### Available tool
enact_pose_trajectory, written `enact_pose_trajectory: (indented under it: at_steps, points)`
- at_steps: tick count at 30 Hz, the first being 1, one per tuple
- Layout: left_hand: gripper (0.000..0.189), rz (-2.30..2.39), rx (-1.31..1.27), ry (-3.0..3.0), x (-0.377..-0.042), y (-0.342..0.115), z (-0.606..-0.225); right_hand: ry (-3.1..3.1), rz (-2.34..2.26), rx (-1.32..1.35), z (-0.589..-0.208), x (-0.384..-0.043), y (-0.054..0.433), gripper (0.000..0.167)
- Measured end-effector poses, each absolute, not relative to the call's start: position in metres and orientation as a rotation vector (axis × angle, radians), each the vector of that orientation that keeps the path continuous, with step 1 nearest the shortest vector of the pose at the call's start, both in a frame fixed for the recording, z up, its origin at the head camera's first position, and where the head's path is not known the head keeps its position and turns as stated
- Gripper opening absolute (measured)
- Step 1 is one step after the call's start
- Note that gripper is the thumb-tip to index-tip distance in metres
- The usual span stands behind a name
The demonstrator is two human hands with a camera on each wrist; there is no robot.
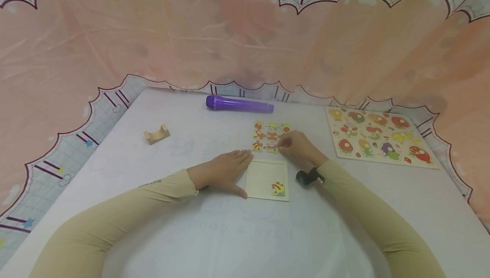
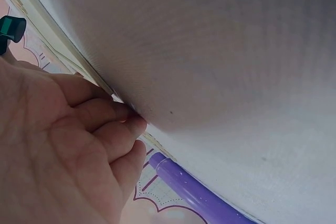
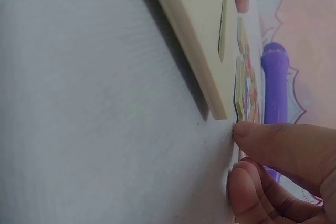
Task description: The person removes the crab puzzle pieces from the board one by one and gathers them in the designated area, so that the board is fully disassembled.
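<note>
A shallow square wooden puzzle tray (image 1: 264,176) lies in front of the person, one jigsaw piece (image 1: 278,188) in its near right corner. Along the tray's left side rests my left hand (image 1: 226,169), fingers extended to its far corner, thumb at its near one. Behind the tray, several loose puzzle pieces (image 1: 272,136) with orange, yellow and green print lie in rows. My right hand (image 1: 300,147) is at their near right side with thumb and index finger bent. In the right wrist view its thumb (image 3: 249,134) meets a piece's edge (image 3: 239,90); I cannot tell whether it pinches it.
A purple toy microphone (image 1: 240,104) lies at the back of the white table. To the right is a fruit-picture board (image 1: 383,137); to the left, a small notched wooden block (image 1: 156,134). A dark camera (image 1: 308,177) is strapped at the right wrist.
</note>
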State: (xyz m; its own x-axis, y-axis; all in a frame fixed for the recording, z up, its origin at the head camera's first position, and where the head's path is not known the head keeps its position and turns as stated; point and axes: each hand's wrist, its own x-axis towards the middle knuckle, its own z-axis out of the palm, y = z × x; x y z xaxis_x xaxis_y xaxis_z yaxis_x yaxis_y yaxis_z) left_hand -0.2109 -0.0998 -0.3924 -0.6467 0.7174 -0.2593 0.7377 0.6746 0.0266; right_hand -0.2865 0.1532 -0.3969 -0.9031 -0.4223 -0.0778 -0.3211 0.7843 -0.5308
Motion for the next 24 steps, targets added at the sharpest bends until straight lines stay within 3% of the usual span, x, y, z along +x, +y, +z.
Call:
enact_pose_trajectory:
  at_steps: [24]
  points:
    - [0.114, -0.153, 1.153, 2.643, -0.2122, -0.099, -0.3943, 2.816, -0.788, -0.659, -0.3976, -0.2841, 0.1535, 0.006]
